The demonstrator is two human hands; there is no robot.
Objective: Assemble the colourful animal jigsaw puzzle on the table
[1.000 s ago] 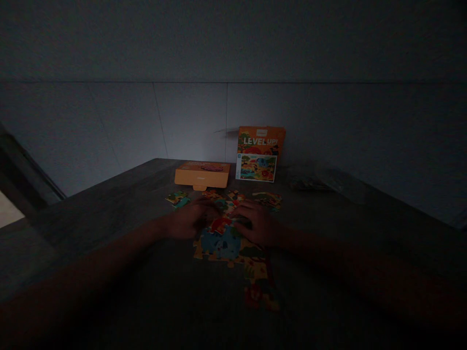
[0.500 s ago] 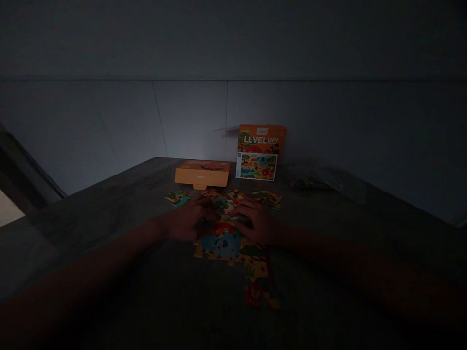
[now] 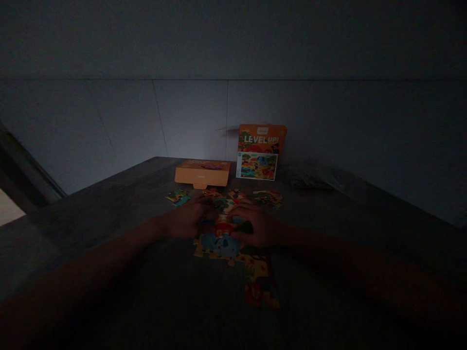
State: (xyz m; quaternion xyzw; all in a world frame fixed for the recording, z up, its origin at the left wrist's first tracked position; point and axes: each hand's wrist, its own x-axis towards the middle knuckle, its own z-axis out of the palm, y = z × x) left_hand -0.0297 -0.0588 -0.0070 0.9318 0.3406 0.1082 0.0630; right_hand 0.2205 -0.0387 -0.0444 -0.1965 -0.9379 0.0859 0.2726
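A partly joined jigsaw puzzle (image 3: 225,246) lies on the dark table, showing blue elephants and a red patch. A joined strip of puzzle pieces (image 3: 257,279) with a lion runs from its right side toward me. My left hand (image 3: 188,217) rests at the puzzle's upper left, fingers bent down; what is under the fingertips is too dark to make out. My right hand (image 3: 259,223) lies over the upper right, its fingers stretched leftward and the thumb apart, touching the puzzle. Between the hands, more puzzle pieces (image 3: 224,206) show.
Loose puzzle pieces (image 3: 178,196) lie left, and a pile of pieces (image 3: 268,198) lies right. Behind them are a flat orange box (image 3: 202,177) and an upright "LEVEL UP!" box (image 3: 257,165). A clear plastic bag (image 3: 339,182) is at the right. A wall backs the table.
Both hands shift only slightly over the puzzle. The right hand's fingers spread a little further from its thumb, and the left hand's fingers draw slightly back. The boxes stay put.
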